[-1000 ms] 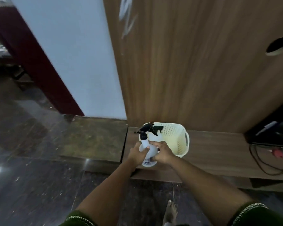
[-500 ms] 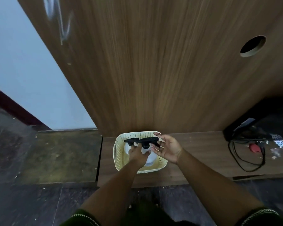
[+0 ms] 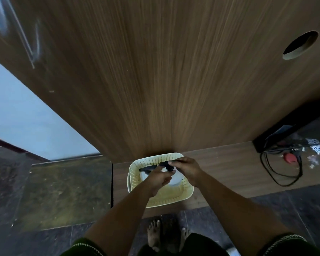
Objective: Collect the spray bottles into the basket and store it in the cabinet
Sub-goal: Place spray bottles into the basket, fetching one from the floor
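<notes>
A cream perforated basket (image 3: 135, 175) stands on a low wooden ledge (image 3: 229, 169) against a tall wooden cabinet panel (image 3: 174, 89). Inside it stand white spray bottles with black trigger heads: one head (image 3: 146, 169) points left, and a white body (image 3: 176, 179) shows between my hands. My right hand (image 3: 188, 169) reaches over the basket's far right side, its fingertips closed on the second black trigger head (image 3: 164, 164). My left hand (image 3: 158, 179) hovers over the middle of the basket with loose fingers, holding nothing. The bottles' lower parts are hidden by my hands.
A round hole (image 3: 299, 45) is cut in the panel at upper right. A coiled black cable (image 3: 283, 174) and a red object (image 3: 290, 157) lie on the ledge at right. A stone step (image 3: 63, 191) is at left. My bare feet (image 3: 153, 235) stand on dark tiles.
The bottle held in both hands went down into the basket. My left hand has let go of it, and my right hand has come onto a black trigger head. The view has tilted downward.
</notes>
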Available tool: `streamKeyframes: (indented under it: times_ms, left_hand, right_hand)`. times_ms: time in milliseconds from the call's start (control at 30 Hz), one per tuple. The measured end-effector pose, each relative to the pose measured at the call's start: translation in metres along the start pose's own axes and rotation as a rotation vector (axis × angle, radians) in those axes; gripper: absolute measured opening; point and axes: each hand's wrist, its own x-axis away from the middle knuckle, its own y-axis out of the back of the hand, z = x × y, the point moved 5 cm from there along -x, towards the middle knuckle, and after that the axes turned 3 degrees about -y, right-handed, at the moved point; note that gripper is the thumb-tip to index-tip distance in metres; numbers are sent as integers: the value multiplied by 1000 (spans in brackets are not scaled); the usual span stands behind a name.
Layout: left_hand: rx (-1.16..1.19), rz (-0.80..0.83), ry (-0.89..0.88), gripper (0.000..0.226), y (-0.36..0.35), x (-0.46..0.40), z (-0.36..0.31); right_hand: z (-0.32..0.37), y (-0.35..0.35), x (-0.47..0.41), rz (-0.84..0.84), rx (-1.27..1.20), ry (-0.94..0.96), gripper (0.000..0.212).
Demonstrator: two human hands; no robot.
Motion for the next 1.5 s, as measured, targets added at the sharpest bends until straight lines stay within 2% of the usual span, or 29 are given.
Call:
streamKeyframes:
  times_ms: [100,233,400,567,700,900,1033,1133,1233,1367,1500]
  left_hand:
    - [255,11,129,20,2,-3,2]
    - [503,-86,225,27,0,-12,6]
    - [434,-134,253,28,-2,-15,15]
    - [398,-132,285,13,1,-24,24]
    - [413,-121,304,13,3,-27,30]
    - [453,-132,307,23,4,-33,33]
    - [448,-119,312,14,1,-34,31]
    - [420,-103,308,22,-2,-34,29]
    - [419,-102,295,24,-3,-33,27]
    - [420,-126,292,13,-3,-34,26]
    - [370,-116,276,18,-3,-34,25]
  right_hand:
    - [-6,5,-6,-50,114,21,17]
    - [-12,12,-15,-70,195,30,15]
    - [-12,18,-23,-191,478,82,23]
    - [-14,12,-29,-190,636,105,31]
    - [-14,9,-35,-187,721,118,29]
    - [-15,5,-43,-171,787,117,27]
    - [-13,5,-46,-185,777,109,25]
    - [-13,5,-48,-185,782,97,26]
    - [-11,5,-47,-187,829,95,30]
    - [-9,5,-45,-184,878,110,45]
    - [-10,7,-46,-224,904,100,40]
